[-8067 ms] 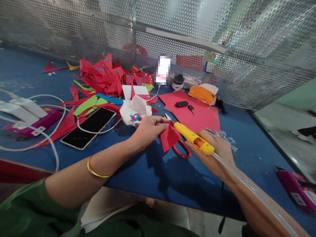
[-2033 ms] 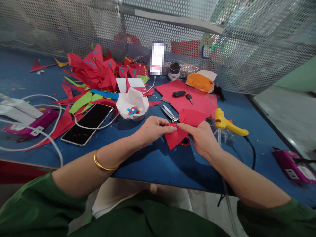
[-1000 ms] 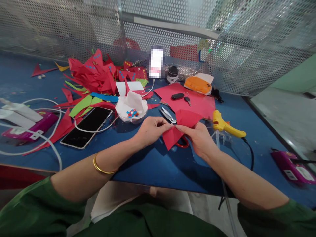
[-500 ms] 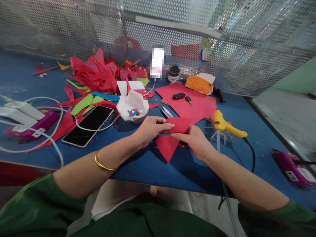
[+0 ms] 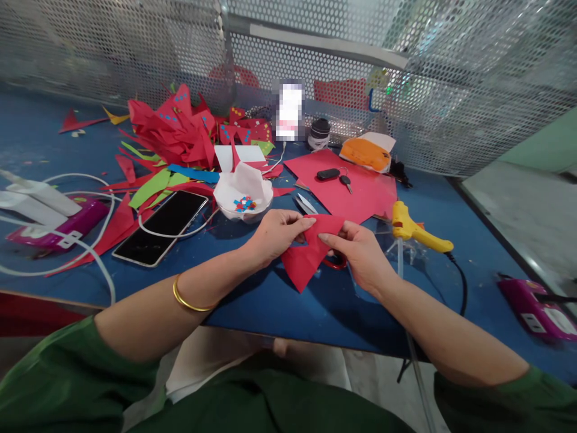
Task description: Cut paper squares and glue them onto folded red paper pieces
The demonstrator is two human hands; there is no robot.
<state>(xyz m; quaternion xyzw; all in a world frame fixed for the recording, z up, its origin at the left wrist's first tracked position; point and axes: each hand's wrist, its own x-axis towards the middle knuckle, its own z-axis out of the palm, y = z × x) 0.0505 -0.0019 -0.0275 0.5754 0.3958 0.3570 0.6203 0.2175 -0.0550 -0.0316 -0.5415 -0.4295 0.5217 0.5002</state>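
Between my two hands is a piece of red paper [image 5: 303, 264], cut to a point at its lower end and held above the table. My left hand [image 5: 278, 236] pinches its upper left edge between thumb and fingers. On the opposite side, my right hand [image 5: 358, 249] grips the upper right part, thumb on top. Scissors [image 5: 306, 203] lie just behind the paper, blades pointing away; a red handle shows beside my right hand. The paper hides the middle of the scissors.
A white-lined bowl [image 5: 243, 186] holds small coloured bits. Red sheets [image 5: 356, 195] lie behind, with keys [image 5: 345, 182] on top. A yellow glue gun [image 5: 417, 231] stands at right. A phone [image 5: 162, 228], cables and a heap of red cut-outs [image 5: 175, 132] fill the left.
The red paper has turned and flattened between my hands, its pointed end shifting slightly left. My right thumb has moved up and right on the paper.
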